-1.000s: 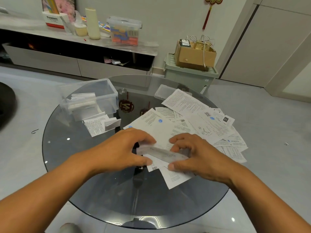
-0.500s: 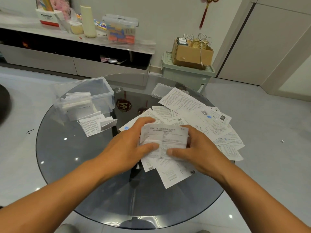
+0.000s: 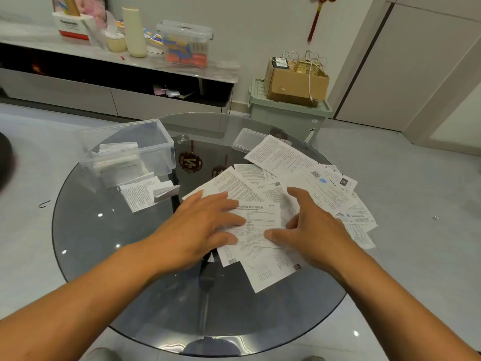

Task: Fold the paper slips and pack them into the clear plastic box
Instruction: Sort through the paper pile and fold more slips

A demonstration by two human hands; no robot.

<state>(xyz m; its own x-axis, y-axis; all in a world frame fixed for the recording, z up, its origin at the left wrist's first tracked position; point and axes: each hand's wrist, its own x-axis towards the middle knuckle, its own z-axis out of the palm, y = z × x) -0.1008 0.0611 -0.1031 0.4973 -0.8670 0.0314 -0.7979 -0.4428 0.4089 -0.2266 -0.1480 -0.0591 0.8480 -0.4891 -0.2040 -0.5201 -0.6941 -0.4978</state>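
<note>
A folded printed paper slip (image 3: 260,222) lies flat on a heap of loose paper slips (image 3: 307,178) at the middle of the round glass table (image 3: 104,243). My left hand (image 3: 197,227) presses on the slip's left part with straight fingers. My right hand (image 3: 309,227) rests on its right edge, thumb flat on the lower corner, fingers spread. The clear plastic box (image 3: 156,149) stands open at the table's back left and holds several folded slips (image 3: 117,157). Two more folded slips (image 3: 148,194) lie just in front of the box.
The box's clear lid (image 3: 247,142) lies at the table's far side, partly under the papers. Behind the table stand a green bin with a cardboard box (image 3: 294,84) on it and a long low cabinet (image 3: 104,95) with clutter.
The slip was held up off the table between both hands; now it lies flat and both hands have opened and press it down.
</note>
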